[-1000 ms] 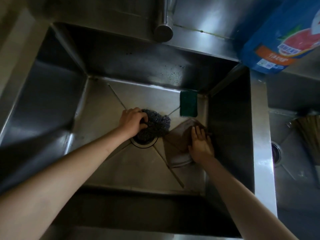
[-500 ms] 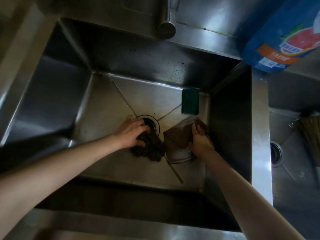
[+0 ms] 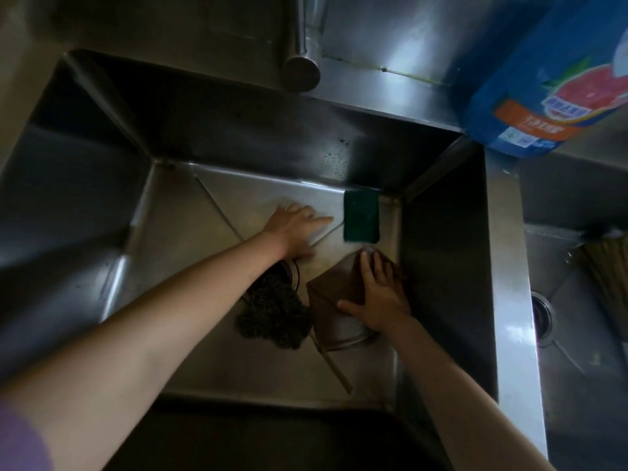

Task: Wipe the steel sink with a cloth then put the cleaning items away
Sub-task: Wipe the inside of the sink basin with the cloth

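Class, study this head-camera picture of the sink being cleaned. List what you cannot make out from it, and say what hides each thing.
Head view only:
- Drain: mostly covered by the left forearm and the steel wool.
- Blue bottle: top and right side cut off by the frame edge.
- Tap: upper part cut off by the top edge.
- Brown cloth: partly under the right hand.
- Green sponge: underside unseen.
- Near sink wall: lost in shadow.

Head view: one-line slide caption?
Right hand presses brown cloth on steel sink floor; left hand reaches toward green sponge, dark steel-wool scourer lying free.
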{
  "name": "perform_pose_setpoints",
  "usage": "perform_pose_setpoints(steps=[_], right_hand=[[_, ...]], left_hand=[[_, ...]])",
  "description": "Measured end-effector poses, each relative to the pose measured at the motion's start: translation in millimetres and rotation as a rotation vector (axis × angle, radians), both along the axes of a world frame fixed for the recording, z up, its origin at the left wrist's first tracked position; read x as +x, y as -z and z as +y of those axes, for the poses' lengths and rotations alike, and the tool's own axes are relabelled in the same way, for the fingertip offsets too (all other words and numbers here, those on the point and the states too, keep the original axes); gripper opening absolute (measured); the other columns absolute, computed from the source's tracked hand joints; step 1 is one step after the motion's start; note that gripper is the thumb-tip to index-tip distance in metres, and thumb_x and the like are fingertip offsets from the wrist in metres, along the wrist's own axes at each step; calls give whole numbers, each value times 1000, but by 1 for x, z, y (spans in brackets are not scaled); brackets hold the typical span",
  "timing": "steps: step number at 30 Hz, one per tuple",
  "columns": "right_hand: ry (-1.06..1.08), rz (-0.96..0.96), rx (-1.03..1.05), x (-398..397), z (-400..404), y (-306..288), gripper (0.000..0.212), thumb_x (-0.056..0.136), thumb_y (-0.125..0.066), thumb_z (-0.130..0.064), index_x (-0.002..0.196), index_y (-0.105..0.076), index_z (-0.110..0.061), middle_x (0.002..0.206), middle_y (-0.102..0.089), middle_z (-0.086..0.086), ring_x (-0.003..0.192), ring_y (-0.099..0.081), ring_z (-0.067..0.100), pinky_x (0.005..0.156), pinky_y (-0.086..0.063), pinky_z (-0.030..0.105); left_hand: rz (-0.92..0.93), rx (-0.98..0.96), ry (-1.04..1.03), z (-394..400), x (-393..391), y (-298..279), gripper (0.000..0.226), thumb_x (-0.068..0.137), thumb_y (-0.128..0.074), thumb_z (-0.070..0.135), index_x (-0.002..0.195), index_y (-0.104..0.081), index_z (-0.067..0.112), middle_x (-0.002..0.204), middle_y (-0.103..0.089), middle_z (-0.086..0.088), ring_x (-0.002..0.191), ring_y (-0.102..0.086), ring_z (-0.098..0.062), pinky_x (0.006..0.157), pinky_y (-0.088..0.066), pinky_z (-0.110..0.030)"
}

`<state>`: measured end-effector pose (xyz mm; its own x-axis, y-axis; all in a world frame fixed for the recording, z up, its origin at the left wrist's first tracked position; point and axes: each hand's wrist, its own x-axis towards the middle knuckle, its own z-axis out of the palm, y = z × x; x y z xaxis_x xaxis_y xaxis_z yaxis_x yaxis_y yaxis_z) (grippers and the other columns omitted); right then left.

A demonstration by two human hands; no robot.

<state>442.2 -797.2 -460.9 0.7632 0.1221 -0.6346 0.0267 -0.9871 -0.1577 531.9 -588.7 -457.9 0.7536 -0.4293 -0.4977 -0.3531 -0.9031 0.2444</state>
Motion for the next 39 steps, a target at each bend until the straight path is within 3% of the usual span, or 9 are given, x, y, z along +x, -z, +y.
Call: perform_pose_setpoints(steps=[9,14,18,20,25,28,33,39], right_hand=[[-51,-41,-39,-6,-6,9,113,77,-58,-66,149,17,-21,158,18,9,146,11,29,120,-1,43],[-27,-50,-20,-8,-6,11,108,81,-57,-62,150,16,-21,158,18,9,147,11,29,120,0,44],[-8,-76,-33,-9,-3,8,99,86,-53,-58,151,11,-20,159,12,11,147,6,29,118,-1,43],[4,-84,-50,-9,0,7,98,87,-53,-56,151,10,-17,159,9,13,147,3,30,118,-2,42],[124,-51,-22,-8,11,8,99,87,-56,-49,151,10,-14,159,9,15,146,2,33,119,-6,46],[153,-8,-6,-12,13,14,104,86,-59,-51,150,13,-13,158,14,17,146,9,34,119,-6,46],[166,33,29,-11,10,19,114,80,-66,-49,149,18,-15,156,22,17,144,18,33,119,1,46],[169,45,35,-4,12,21,117,79,-70,-45,148,20,-15,153,27,18,143,22,35,118,5,47]], left_hand=[[-143,61,306,-53,31,8,67,96,-45,19,150,-9,37,160,-4,-4,144,-13,-31,113,-11,-53],[-227,176,380,-48,27,11,61,96,-45,35,149,-13,35,159,-7,-5,142,-17,-33,115,-4,-55],[-286,97,306,-15,21,6,56,89,-48,49,140,-35,31,147,-34,-7,131,-32,-30,112,-11,-52],[-294,69,239,-1,18,5,59,84,-52,53,136,-40,29,141,-37,-8,131,-30,-30,112,-12,-51],[-136,53,45,4,19,12,91,78,-62,55,149,-12,29,158,-6,-9,145,-9,-30,115,-4,-52],[-114,58,-5,1,24,16,100,78,-65,54,150,-3,27,158,1,-13,145,-5,-32,116,-3,-47],[-136,87,-43,7,26,15,108,64,-71,62,148,-12,26,147,-24,-17,138,-20,-36,115,-7,-47],[-99,5,-125,34,11,15,107,57,-73,64,142,-20,28,139,-33,-15,129,-33,-36,112,-16,-46]])
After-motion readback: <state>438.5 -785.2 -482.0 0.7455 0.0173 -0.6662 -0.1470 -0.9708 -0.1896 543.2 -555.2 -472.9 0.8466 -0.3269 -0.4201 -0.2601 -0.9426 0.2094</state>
